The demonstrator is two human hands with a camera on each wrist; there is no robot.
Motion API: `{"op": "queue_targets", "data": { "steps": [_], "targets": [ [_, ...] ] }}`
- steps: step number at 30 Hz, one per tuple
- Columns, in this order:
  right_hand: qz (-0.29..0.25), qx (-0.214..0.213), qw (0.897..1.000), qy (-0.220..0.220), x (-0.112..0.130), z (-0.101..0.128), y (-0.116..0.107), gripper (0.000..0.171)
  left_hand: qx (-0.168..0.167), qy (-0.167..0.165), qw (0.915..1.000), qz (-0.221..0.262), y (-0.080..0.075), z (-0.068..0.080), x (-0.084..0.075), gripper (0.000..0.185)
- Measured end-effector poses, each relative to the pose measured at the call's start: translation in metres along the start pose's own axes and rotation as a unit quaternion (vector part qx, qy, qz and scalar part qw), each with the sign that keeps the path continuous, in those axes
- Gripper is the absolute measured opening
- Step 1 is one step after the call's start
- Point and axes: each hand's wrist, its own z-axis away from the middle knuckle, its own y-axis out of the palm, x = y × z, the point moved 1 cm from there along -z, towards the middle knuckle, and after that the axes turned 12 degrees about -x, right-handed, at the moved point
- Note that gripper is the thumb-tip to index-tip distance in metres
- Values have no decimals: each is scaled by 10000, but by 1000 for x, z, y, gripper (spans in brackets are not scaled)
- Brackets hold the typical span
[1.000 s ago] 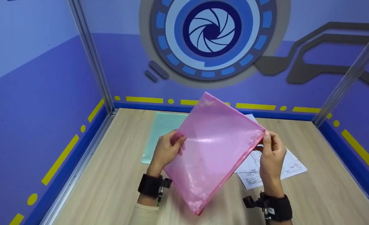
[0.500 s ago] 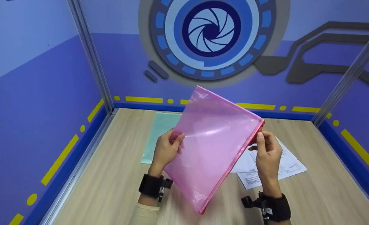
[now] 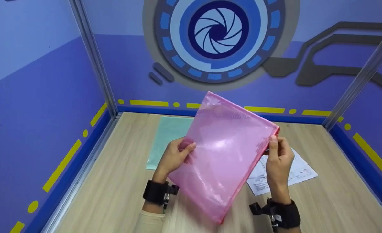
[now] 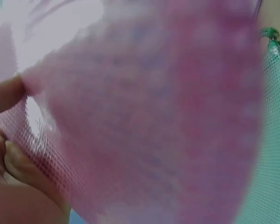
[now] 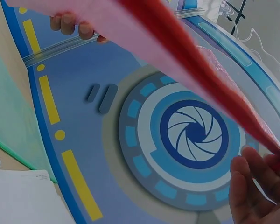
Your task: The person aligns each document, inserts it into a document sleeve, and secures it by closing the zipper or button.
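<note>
A translucent pink mesh zipper pouch (image 3: 223,158) is held up tilted, one corner high and the red-zipped edge slanting down on the right. My left hand (image 3: 173,156) grips its left side, thumb in front and fingers behind, visible through the plastic. Near the right corner, my right hand (image 3: 279,161) pinches the zipper edge between thumb and fingers. That red zipper strip (image 5: 196,60) crosses the right wrist view up to those fingertips. In the left wrist view the pink sheet (image 4: 130,116) fills most of the picture, blurred.
A green mesh pouch (image 3: 165,139) lies flat at the back left of the wooden table (image 3: 106,181), partly behind the pink one. Printed papers (image 3: 302,173) lie on the right, partly covered by my right hand and the pouch. Blue-purple walls (image 3: 123,64) enclose the back and sides.
The pink pouch has turned slightly, its bottom corner swinging right and its right corner rising. My right hand has slid a little down the zipper edge; my left hand keeps its grip.
</note>
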Motion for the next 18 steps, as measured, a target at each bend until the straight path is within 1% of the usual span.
{"op": "queue_targets", "data": {
  "steps": [3, 6, 8, 11, 13, 14, 15, 18],
  "targets": [
    [-136, -392, 9991, 108, 0, -1, -1, 28, 738, -230, 9968, 203, 1, 2, -1, 27],
    [-285, -645, 9973, 218, 2, -2, -2, 29, 1503, -409, 9872, 334, 2, 5, -2, 24],
    [-256, -684, 9971, 207, 2, -3, -2, 29, 1929, -539, 9788, 434, 3, 7, -2, 21],
    [-181, -566, 9980, 201, 3, -1, 0, 29, 2348, -600, 9689, 509, 7, 8, -4, 24],
    [-87, -380, 9991, 189, 3, 0, 2, 29, 2440, -586, 9666, 518, 11, 9, -6, 29],
    [-33, -292, 9994, 184, 3, 1, 3, 29, 2392, -524, 9685, 450, 12, 9, -6, 30],
    [7, -194, 9996, 182, 2, 2, 3, 29, 2287, -470, 9717, 366, 14, 9, -7, 31],
    [112, 74, 9998, 134, 2, 3, 5, 28, 1826, -310, 9826, 104, 15, 9, -7, 29]
  ]
}}
